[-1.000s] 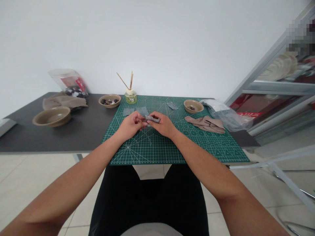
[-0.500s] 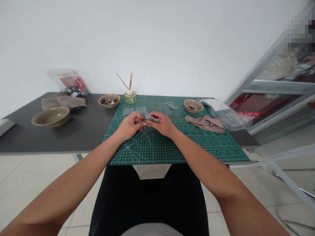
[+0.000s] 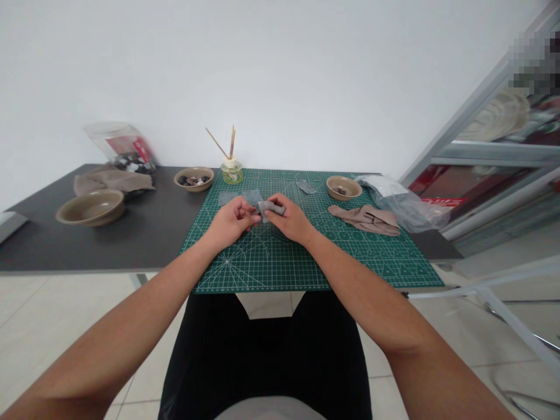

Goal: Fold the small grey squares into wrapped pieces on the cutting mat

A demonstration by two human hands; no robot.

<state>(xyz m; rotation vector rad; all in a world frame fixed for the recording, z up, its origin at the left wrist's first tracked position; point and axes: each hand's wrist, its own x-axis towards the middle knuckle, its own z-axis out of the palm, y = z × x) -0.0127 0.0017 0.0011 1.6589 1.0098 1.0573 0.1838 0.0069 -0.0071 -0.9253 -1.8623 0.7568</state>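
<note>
The small grey fabric piece (image 3: 270, 207) has been bunched tighter since a moment ago, both hands barely shifting above the green cutting mat (image 3: 306, 256). The left hand (image 3: 230, 221) and right hand (image 3: 291, 223) each keep a narrow grip on it, over the mat's far middle. Working low and central seems wisest: loose grey patches (image 3: 240, 198) and a reed diffuser (image 3: 231, 170) crowd the mat's far edge, while its near half lies open.

bowls: three (image 3: 90, 206) | reed diffuser (image 3: 231, 170) | beige cloth (image 3: 365, 219) | plastic bag (image 3: 402, 205)
</note>
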